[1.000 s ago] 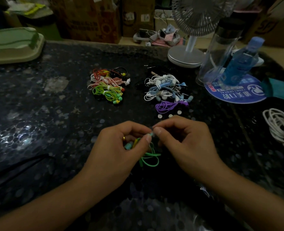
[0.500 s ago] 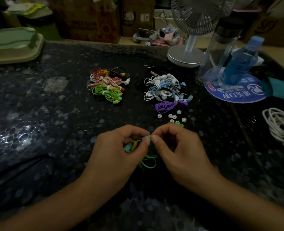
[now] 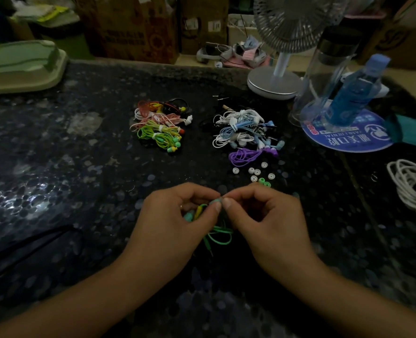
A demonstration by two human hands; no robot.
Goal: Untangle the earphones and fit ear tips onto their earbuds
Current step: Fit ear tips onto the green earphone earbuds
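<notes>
A: Earphones hang just above the surface; left hand pinches an earbud; right hand pinches its tip.

B: Best pressed on squarely; twisted gently.

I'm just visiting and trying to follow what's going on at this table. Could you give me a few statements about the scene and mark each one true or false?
1. Both hands are working on a green earphone. True: the left hand and right hand pinch the green earphone between them.
2. The loose ear tips lie left of the colourful bundle. False: the loose ear tips lie just in front of the purple earphone, on the right.
3. The fan stands at the far side of the table. True: the fan stands there.
4. The blue bottle lies flat. False: the blue bottle stands, leaning slightly.
</notes>
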